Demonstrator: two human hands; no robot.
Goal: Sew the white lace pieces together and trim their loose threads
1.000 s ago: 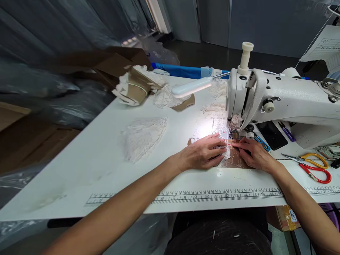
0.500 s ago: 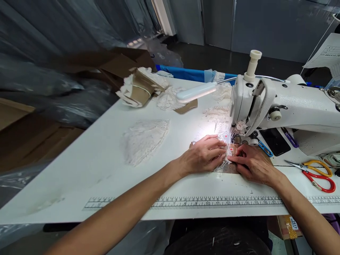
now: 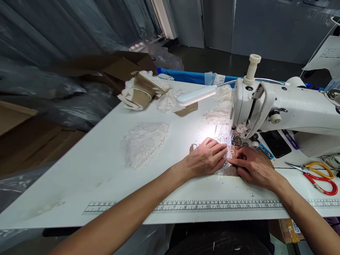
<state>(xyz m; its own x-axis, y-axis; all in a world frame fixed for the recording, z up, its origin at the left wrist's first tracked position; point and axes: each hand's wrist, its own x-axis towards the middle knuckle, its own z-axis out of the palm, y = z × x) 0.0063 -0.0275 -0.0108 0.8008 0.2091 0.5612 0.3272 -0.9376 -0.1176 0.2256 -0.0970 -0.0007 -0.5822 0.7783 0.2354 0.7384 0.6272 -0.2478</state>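
My left hand (image 3: 208,157) lies flat over a piece of white lace (image 3: 227,154) at the sewing machine (image 3: 278,106), fingers stretched toward the needle area and pressing on the lace. From the other side, my right hand (image 3: 252,166) has its fingers bent in, with fingertips closed at the lace's right edge. Under the lace shows a brown, shiny flat sheet (image 3: 233,171). The presser foot (image 3: 235,141) stands just beyond my fingertips. Part of the lace is hidden beneath my left hand.
A lace piece (image 3: 148,143) lies left on the white table (image 3: 87,170). Behind are a lace bundle wrapped in brown card (image 3: 142,92) and a white lamp (image 3: 196,95). To the right lie scissors (image 3: 316,173), a dark phone (image 3: 276,143) and blue thread snips (image 3: 265,150).
The whole view has shifted slightly, so things appear a little lower. Both hands keep nearly the same place on the lace.
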